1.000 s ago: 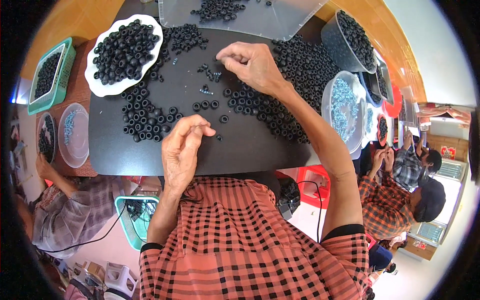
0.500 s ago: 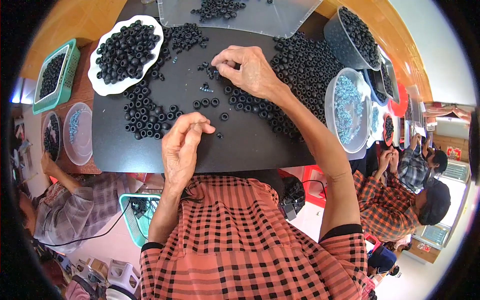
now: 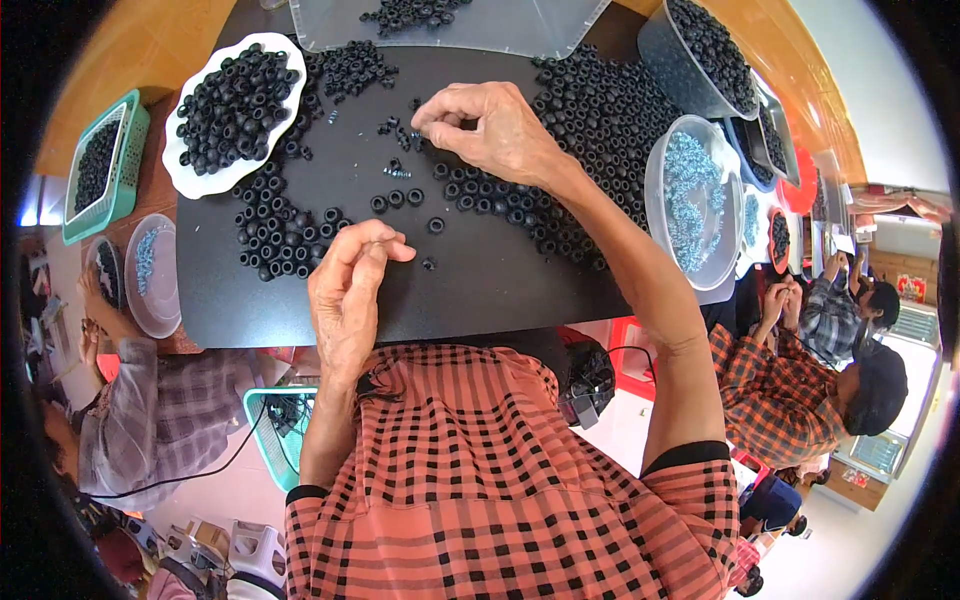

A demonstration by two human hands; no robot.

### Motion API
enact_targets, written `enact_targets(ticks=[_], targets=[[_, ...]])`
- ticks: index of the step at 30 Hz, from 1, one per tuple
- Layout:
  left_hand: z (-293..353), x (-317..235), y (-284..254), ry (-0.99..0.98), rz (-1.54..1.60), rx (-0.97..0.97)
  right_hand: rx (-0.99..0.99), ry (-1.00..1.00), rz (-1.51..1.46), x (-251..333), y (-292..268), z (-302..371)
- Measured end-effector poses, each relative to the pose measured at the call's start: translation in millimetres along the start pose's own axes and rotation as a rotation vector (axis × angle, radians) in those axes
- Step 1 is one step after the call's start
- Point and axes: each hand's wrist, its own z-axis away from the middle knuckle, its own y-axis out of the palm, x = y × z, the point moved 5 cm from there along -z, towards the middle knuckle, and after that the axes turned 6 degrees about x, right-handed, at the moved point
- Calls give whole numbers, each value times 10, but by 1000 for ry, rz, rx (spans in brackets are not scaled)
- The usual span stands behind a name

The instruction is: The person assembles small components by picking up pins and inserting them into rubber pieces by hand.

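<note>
My right hand [image 3: 497,133] is over the middle of the dark table, thumb and forefinger pinched beside a little cluster of small black pieces [image 3: 390,126]. Whatever lies between those fingertips is too small to make out. Nearer to me, my left hand [image 3: 345,290] hovers with its fingers curled together and thumb pressed in; its contents are hidden. Just right of its fingertips lie one small black piece [image 3: 429,264] and a black ring-shaped part [image 3: 435,225]. A few bluish metal screws [image 3: 397,172] lie between the hands. Black round hollow parts [image 3: 285,225] are gathered left of them.
A white scalloped plate [image 3: 183,165] heaped with black parts stands at left. Many more black parts [image 3: 600,130] cover the right side. Beyond are a clear tub of bluish screws [image 3: 690,200], a grey tub [image 3: 650,60] and a clear tray [image 3: 500,32]. Co-workers sit on both sides.
The whole view has shifted slightly. My right thumb and forefinger have come down closer to the small black cluster; my left hand keeps its curled shape.
</note>
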Motion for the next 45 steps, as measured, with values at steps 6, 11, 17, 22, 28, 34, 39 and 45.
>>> enact_targets(ticks=[6,11,17,22,28,34,39,45], targets=[[-10,11,-9,-2,5,-7,92,-59,26,186,34,207],[-22,-13,5,-16,-2,14,126,-46,452,282,144,238],[-65,-19,33,-13,128,-21,-6,-135,71,353,154,213],[-126,78,20,-46,456,-18,-39,-113,-245,507,262,225],[-223,9,-15,0,626,-99,-96,-144,-336,544,427,250],[-252,40,-19,-32,600,-33,-102,-109,-345,521,408,294],[-262,86,-25,-41,615,7,-132,-268,-308,497,434,302],[-235,148,-44,-58,669,6,-81,-152,-446,510,406,324]])
